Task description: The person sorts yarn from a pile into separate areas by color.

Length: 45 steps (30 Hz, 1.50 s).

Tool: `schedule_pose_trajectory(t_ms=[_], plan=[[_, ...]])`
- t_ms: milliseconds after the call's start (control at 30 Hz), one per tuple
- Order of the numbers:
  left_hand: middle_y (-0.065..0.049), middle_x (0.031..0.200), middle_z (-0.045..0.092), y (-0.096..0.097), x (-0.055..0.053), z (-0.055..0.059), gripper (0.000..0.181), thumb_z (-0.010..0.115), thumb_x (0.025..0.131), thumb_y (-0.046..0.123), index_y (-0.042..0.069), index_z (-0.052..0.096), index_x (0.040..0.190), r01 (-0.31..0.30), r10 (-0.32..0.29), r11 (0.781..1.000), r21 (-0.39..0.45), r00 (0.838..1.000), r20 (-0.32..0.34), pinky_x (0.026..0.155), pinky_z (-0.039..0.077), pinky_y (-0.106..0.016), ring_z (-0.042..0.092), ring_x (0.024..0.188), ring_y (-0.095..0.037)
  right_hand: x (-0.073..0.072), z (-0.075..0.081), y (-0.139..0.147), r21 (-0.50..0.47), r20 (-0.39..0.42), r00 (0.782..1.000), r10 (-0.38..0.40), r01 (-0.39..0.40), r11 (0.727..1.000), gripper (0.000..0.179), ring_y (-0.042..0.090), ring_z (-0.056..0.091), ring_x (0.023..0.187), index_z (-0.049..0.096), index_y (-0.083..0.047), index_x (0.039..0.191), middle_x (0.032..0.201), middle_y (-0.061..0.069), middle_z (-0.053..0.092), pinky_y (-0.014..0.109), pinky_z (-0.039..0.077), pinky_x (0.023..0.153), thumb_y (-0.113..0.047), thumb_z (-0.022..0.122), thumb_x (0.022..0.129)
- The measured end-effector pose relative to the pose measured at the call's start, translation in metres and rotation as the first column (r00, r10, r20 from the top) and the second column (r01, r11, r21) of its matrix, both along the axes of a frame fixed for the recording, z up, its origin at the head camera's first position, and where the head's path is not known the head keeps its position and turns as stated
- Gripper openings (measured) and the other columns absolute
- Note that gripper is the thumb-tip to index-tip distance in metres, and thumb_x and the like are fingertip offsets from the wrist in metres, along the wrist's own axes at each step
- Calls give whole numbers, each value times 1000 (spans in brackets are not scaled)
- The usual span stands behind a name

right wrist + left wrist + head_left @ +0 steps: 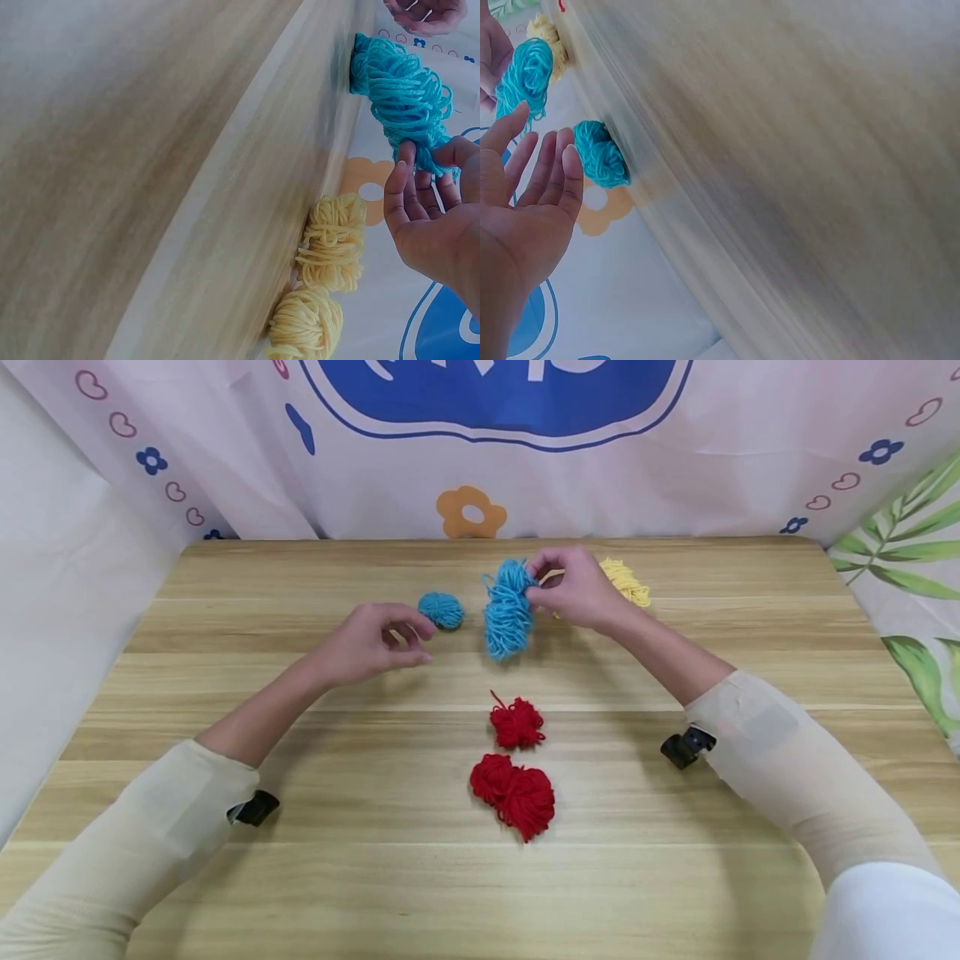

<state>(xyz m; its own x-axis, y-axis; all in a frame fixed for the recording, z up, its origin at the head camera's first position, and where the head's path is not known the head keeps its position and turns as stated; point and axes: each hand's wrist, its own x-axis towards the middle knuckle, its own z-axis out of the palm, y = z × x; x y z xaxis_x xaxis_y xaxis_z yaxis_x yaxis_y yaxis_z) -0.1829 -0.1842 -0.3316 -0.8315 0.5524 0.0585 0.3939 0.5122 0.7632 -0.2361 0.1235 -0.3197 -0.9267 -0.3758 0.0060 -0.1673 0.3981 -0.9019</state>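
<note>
Yarn: two blue, two red, seemingly two yellow; right hand pinches blue skein, left hand loose.

Right hand pinches big blue yarn mid-frame; left hand loose beside small blue yarn; red yarn below.

Blue yarn, red yarn, yellow yarn

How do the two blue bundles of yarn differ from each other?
The small blue bundle is a compact, tight ball; the large blue bundle is longer, with loose loops. The small one lies free on the table beside the left hand; the right hand pinches the large one's end. Both are the same turquoise yarn.
</note>
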Motion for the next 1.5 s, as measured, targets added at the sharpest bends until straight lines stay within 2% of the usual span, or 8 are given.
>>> schedule_pose_trajectory(t_ms=[100, 300, 467, 633, 900, 1200, 1500], plan=[[-19, 103, 73, 1, 0, -1, 26, 79, 90, 1, -6, 72, 114, 13, -12, 1000, 7, 1000, -4, 75, 55, -22, 68, 91, -25, -3, 0, 1, -6, 2, 1000, 3, -3, 1000, 10, 29, 68, 82, 63, 6, 103, 101, 17, 61, 26, 55, 58, 4, 67, 95], [-18, 103, 73, 4, 1, -3, 29, 81, 88, 0, -6, 72, 114, 41, -41, 999, 13, 999, -6, 75, 56, -23, 68, 90, -24, -6, 2, -1, 13, -9, 1000, 5, -5, 1000, 9, 39, 68, 86, 64, 6, 104, 102, 17, 61, 27, 57, 61, 2, 67, 96], [-18, 104, 73, 7, 3, -3, 30, 82, 87, 1, -6, 72, 115, 70, -70, 997, 21, 998, -7, 75, 55, -23, 68, 90, -24, -9, 3, -2, 28, -22, 1000, 3, -2, 1000, 10, 41, 68, 87, 64, 6, 104, 102, 16, 62, 27, 57, 62, 2, 67, 96], [-18, 105, 73, 10, 5, -2, 32, 82, 87, 1, -6, 71, 116, 83, -83, 996, 22, 997, -13, 75, 55, -24, 68, 91, -25, -12, 1, -2, 35, -25, 1000, 0, 0, 999, 11, 39, 68, 87, 64, 6, 105, 101, 16, 62, 29, 58, 63, 1, 67, 95], [-18, 105, 72, 14, 8, -1, 34, 85, 84, 2, -6, 72, 115, 128, -128, 991, 31, 992, -9, 75, 58, -27, 70, 89, -22, -16, 2, -3, 46, 2, 1000, -16, 16, 999, 13, 25, 68, 84, 62, 4, 107, 104, 15, 61, 29, 58, 64, -1, 66, 96], [-16, 110, 73, 23, 18, -2, 33, 85, 85, 4, -4, 72, 114, 199, -200, 980, 26, 980, 13, 80, 61, -38, 72, 91, -21, -19, 1, -8, 25, -22, 1000, -16, 16, 1000, 10, 32, 69, 82, 63, 6, 103, 98, 15, 61, 26, 56, 61, 2, 65, 95], [-14, 110, 73, 28, 25, -1, 32, 86, 85, 8, -2, 73, 113, 220, -220, 975, 22, 975, -11, 80, 61, -42, 71, 93, -25, -21, 2, -13, 37, -22, 1000, -9, 10, 999, 10, 30, 71, 80, 63, 5, 103, 96, 14, 61, 26, 56, 60, 0, 66, 94]])
